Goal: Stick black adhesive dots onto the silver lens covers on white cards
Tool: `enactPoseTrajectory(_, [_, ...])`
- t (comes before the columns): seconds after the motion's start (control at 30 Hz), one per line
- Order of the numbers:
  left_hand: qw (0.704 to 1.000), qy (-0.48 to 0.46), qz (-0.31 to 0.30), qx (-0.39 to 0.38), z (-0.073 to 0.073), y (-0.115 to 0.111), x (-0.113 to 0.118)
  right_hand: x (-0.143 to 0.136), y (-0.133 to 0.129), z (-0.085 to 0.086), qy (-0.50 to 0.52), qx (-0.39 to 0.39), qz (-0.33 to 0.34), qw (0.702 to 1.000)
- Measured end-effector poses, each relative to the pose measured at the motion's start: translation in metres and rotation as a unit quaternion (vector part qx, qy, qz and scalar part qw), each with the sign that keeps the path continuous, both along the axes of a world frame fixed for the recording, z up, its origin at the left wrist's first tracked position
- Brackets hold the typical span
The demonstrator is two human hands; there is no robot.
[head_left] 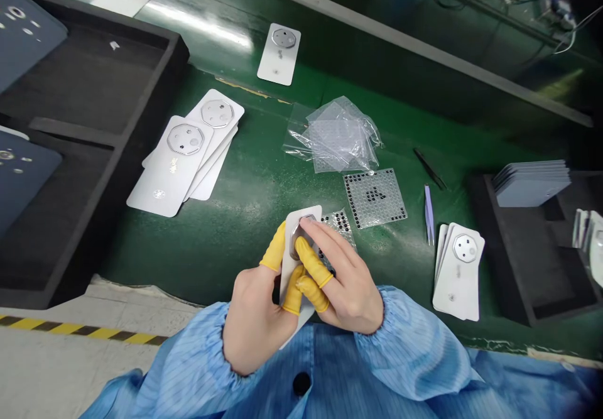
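Note:
Near the table's front edge, a white phone back cover [288,265] with a raised camera ring is held tilted in front of my body. My left hand [257,309] grips its left edge, with yellow finger cots on the thumb and a finger. The fingers of my right hand [351,287] press on the camera ring, and its thumb and index finger wear yellow cots too. Just behind the right fingers lies a sheet of small black dots [342,224], partly hidden. Beyond it is a second clear sheet [375,198] with black dots along its edges.
Stacked white covers lie at left [164,168] and right [459,274]. Clear plastic bags [342,133] lie mid-table. Purple tweezers [428,215] and dark tweezers [429,168] are to the right. Black foam trays [136,124] flank both sides. One cover [279,61] lies farther back.

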State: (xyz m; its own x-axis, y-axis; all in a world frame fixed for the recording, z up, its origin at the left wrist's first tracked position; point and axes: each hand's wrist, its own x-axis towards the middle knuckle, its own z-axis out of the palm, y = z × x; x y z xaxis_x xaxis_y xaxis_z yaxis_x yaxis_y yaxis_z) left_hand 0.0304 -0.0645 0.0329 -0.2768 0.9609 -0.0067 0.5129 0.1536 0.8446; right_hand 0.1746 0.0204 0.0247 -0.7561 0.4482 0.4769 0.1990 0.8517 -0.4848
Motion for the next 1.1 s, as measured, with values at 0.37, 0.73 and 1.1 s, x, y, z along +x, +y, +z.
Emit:
enactPoseTrajectory(0.37, [0.969, -0.243, -0.039, 0.014, -0.011, 0.013, 0.020, 0.049, 0.005, -0.008, 0.146, -0.233, -0.285, 0.918])
enactPoseTrajectory(0.73, [0.970, 0.221, -0.076, 0.063, -0.049, 0.020, -0.026, 0.240, 0.048, -0.025, -0.155, -0.018, -0.532, 0.832])
enactPoseTrajectory(1.1, [0.996, 0.022, -0.067, -0.063, -0.038, 0.027, -0.018, 0.016, 0.002, -0.051, -0.080, -0.069, -0.058, 0.993])
